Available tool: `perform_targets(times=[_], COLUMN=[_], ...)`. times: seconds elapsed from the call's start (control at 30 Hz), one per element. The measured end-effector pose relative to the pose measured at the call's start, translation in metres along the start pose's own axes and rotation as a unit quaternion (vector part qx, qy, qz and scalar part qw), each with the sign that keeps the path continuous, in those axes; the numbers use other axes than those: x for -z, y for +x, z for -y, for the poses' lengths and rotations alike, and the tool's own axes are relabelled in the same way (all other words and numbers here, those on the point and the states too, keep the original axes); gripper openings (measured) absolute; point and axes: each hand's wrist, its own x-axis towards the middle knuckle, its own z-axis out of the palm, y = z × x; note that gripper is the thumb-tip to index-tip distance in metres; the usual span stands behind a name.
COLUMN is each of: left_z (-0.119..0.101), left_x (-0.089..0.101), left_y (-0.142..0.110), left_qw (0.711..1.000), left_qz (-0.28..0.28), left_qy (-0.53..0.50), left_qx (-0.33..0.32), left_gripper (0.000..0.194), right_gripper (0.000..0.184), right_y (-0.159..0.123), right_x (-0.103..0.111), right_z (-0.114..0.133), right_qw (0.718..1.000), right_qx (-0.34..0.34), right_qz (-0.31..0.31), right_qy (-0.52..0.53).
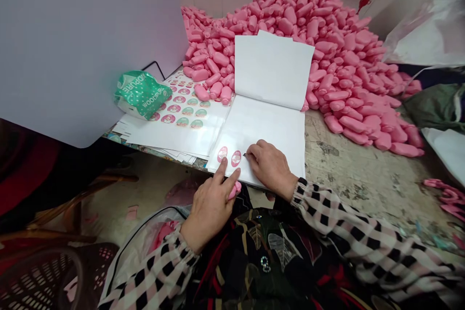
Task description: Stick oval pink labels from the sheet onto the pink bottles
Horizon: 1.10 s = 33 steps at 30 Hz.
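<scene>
Pink bottle (234,191) gripped in the left hand (210,205), I count two stickers (236,158) remaining on the otherwise bare sheet (271,123); the right hand (271,163) bends beside them, its grip I cannot tell; a heap (345,60) of seemingly unlabelled bottles covers the tabletop (315,155)

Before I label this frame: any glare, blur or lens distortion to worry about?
Head view: soft, diffuse light, with small highlights on the green packet; head view: wide-angle stretch and softness on the right sleeve toward the lower corner; head view: lower-left basket dim and soft; head view: fine print on the two pink stickers unreadable.
</scene>
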Motion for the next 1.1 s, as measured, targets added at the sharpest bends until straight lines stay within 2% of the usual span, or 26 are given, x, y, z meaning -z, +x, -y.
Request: perform_targets(times=[0.33,0.57,0.73,0.9,1.1], left_z=[0.000,0.001,0.000,-0.001,-0.003], left_x=[-0.009,-0.020,-0.022,-0.022,-0.018], left_y=[-0.001,-0.001,0.000,0.000,-0.001], left_qw=[1.000,0.999,0.999,0.999,0.998], left_qz=[-0.008,-0.028,-0.037,-0.034,-0.021], left_qy=[0.030,0.014,0.012,0.029,0.055], left_qx=[-0.002,-0.010,-0.009,-0.002,0.008], left_gripper=[0.051,0.048,0.049,0.049,0.047], right_gripper=[0.019,0.015,0.018,0.023,0.020], right_y=[-0.005,-0.011,-0.006,0.001,0.004], right_x=[-0.008,-0.022,-0.016,-0.010,-0.007], right_z=[-0.002,0.007,0.010,0.012,0.015], right_qw=[0.995,0.980,0.973,0.960,0.951], right_qx=[-0.012,-0.077,-0.106,-0.175,-0.198], right_qz=[-0.001,-0.038,-0.012,0.013,-0.003], right_qy=[0.096,0.179,0.206,0.218,0.236])
